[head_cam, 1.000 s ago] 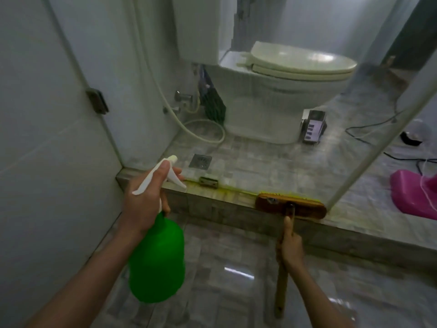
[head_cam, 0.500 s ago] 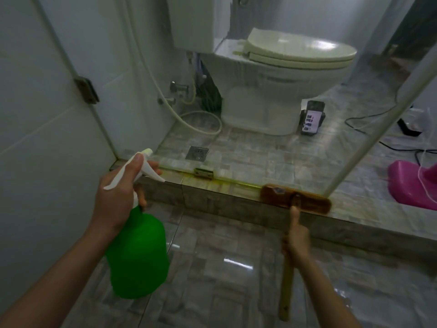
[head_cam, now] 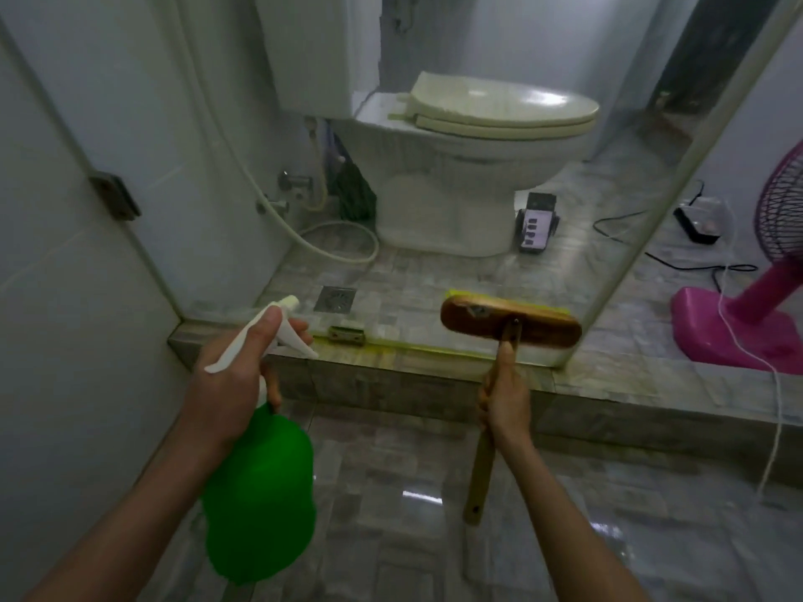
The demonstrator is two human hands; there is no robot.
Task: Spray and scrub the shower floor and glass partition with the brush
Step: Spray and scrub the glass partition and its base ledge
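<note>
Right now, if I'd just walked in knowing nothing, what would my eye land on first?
Probably the bright green spray bottle low on the left, gripped at its white trigger by the left hand. Next, the wooden scrub brush at centre, its head against the foot of the glass partition, the right hand holding its handle. The pink fan at far right and the cream toilet behind the glass also stand out.

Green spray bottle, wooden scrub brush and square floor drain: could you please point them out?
Green spray bottle (head_cam: 260, 493): head view, body.
Wooden scrub brush (head_cam: 549, 330): head view, brush back.
Square floor drain (head_cam: 334, 299): head view, grate centre.
</note>
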